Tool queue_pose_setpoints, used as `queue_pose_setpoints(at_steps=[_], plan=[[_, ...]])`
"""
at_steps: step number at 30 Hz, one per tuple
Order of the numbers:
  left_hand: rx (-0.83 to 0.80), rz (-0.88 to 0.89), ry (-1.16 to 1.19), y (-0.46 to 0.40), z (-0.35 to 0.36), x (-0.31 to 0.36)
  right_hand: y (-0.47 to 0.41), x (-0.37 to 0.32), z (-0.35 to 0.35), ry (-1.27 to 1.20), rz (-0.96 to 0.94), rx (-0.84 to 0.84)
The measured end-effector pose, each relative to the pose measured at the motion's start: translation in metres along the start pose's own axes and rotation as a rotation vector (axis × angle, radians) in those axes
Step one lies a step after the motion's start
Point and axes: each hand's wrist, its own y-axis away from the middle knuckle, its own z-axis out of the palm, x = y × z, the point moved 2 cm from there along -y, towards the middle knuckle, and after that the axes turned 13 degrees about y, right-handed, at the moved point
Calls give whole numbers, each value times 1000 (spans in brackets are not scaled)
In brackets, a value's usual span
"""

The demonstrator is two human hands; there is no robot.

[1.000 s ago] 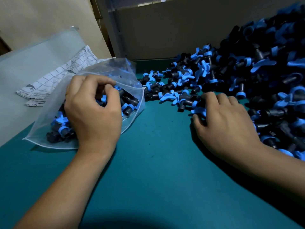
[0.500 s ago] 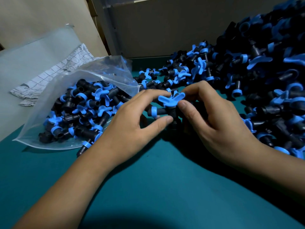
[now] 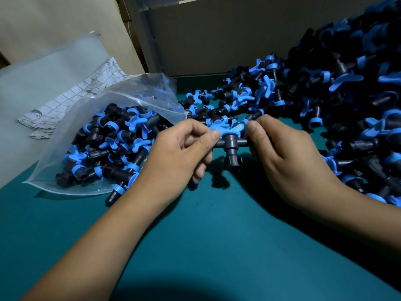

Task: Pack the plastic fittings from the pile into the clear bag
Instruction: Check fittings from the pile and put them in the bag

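Having left the clear bag (image 3: pixel 71 135) and reached across, my left hand (image 3: pixel 180 153) is joining my right hand (image 3: pixel 288 157) in pinching a black-and-blue tee fitting (image 3: pixel 231 142) lifted off the pile (image 3: pixel 325 101), ready for bagging.

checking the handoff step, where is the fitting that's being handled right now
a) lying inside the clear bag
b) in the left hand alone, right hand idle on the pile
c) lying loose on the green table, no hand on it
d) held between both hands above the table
d: the left hand and right hand each pinch an end of the fitting, lifted clear of the green table beside the clear bag.
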Motion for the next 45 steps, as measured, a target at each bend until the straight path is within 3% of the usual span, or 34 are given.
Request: queue_pose_setpoints(at_steps=[6, 10, 13, 18, 23, 30, 35, 41, 45], plan=[[-8, -37, 92, 0, -2, 2, 0, 2, -1, -41, 0, 25], [22, 140, 79, -1, -9, 5, 2, 1, -3, -208, -75, 91], [30, 274, -34, -2, -14, 8, 2, 0, -6, -162, -186, 162], [50, 312, -80, -5, -19, 11, 1, 1, -6, -195, -164, 157], [42, 189, 55, -3, -17, 10, 3, -1, -2, -225, -81, 72], [-97, 3, 181, 2, -10, 8, 4, -4, -1, -223, -2, 25], [-110, -9, 48, 2, -10, 5, 3, 1, -2, -278, -42, 103], [-34, 265, -586, 1, -17, 8, 5, -5, -4, -200, -263, 120], [-171, 255, -525, 4, -20, 9, 4, -2, -1, -245, -178, 97]])
